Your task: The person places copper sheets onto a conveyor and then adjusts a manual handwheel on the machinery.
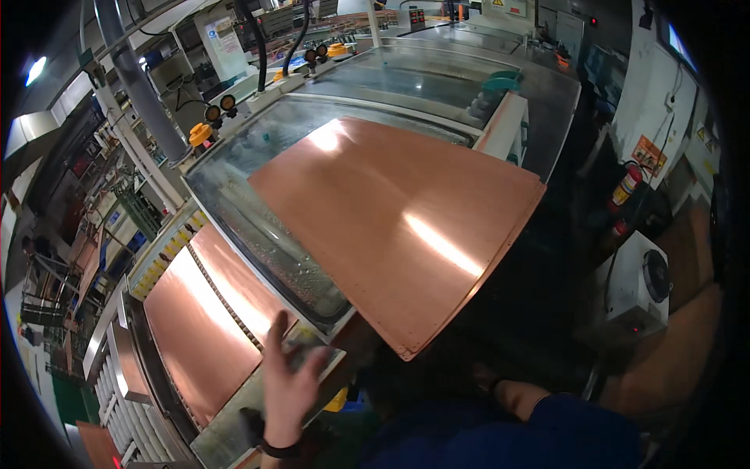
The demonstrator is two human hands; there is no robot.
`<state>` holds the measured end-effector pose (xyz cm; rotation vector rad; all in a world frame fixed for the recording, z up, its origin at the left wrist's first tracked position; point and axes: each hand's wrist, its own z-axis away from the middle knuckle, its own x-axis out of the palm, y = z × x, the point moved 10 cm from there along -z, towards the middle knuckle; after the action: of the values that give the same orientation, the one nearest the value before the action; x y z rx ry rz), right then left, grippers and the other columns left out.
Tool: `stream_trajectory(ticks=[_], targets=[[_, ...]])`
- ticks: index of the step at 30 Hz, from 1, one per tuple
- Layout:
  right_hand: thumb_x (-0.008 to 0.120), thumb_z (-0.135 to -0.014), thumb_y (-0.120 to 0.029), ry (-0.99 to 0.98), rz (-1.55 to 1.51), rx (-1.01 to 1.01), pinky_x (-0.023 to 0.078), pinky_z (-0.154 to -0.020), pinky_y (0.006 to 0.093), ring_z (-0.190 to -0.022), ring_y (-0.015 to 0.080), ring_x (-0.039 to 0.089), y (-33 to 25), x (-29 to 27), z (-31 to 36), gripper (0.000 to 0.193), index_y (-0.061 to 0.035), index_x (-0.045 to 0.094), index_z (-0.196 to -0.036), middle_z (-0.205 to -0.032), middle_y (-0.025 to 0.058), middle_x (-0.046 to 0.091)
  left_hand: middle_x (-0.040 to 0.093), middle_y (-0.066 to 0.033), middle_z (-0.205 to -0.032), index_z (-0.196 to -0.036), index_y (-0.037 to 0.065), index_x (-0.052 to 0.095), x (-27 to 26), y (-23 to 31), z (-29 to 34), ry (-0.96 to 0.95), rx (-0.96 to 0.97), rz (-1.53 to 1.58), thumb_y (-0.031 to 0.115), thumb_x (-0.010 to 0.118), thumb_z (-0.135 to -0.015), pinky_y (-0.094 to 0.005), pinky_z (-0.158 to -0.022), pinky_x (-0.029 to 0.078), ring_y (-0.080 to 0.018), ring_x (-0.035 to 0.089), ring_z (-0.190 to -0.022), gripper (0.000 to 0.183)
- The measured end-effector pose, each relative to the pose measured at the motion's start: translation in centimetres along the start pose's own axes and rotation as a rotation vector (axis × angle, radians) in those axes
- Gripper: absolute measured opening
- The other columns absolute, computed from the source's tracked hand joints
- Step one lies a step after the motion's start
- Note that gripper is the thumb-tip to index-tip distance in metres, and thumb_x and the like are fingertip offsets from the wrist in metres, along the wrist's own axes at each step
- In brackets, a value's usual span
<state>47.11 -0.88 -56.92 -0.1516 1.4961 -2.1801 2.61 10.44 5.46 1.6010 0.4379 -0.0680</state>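
Note:
My left hand [289, 387] is raised at the lower middle, its fingers apart and nothing in them. Just beyond its fingertips are copper sheets [205, 344] lying flat on the machine's feed bed, with a dark chain-like strip [223, 301] running between them. A stack of large copper sheets [398, 227] rests on the machine's clear lid [273, 234], its near corner jutting past the lid's edge. My right hand [484, 377] is low in shadow, below and apart from the stack; its fingers are too dark to make out.
White rollers [129, 422] run along the lower left. Pressure gauges [220, 108] and an orange knob [201, 134] stand along the machine's far left edge. To the right are a white box with a fan [631, 285] and a red fire extinguisher [626, 185].

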Motion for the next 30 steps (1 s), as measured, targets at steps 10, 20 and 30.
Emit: stream_trajectory(ticks=[10,20,30], targets=[[0.055,-0.096,-0.024,-0.047,0.838,-0.079,0.053,-0.085,0.0378,-0.097,0.0292,0.067,-5.9,0.7,0.8,0.031,-0.0049,0.064,-0.119,-0.107,0.0165,0.069,0.046,-0.0248,-0.14,-0.151,-0.01,0.001,10.7,6.2,1.6,-0.229,0.033,0.239,0.021,0.08,-0.081,-0.0382,-0.101,0.047,-0.0298,0.057,-0.12,0.11],[0.051,-0.098,-0.023,0.048,0.628,0.224,0.054,-0.08,0.041,-0.09,0.0302,0.066,-6.5,-4.2,1.5,0.027,-0.0062,0.065,-0.113,-0.1,0.0173,0.068,0.064,-0.0154,-0.095,-0.113,-0.006,0.055,1.4,-2.0,-0.7,0.253,-0.345,0.709,-0.002,0.054,-0.089,-0.0356,-0.069,0.059,-0.0346,0.072,-0.084,0.024],[0.049,-0.092,-0.018,-0.044,1.038,-0.126,0.051,-0.083,0.0467,-0.097,0.0369,0.061,5.0,-2.4,-4.0,0.025,-0.0047,0.069,-0.099,-0.103,0.0202,0.065,0.066,-0.0145,-0.119,-0.127,-0.002,0.054,-0.8,-3.2,0.4,0.107,-0.397,1.072,0.013,0.053,-0.092,-0.0406,-0.088,0.056,-0.0271,0.066,-0.106,0.038]])
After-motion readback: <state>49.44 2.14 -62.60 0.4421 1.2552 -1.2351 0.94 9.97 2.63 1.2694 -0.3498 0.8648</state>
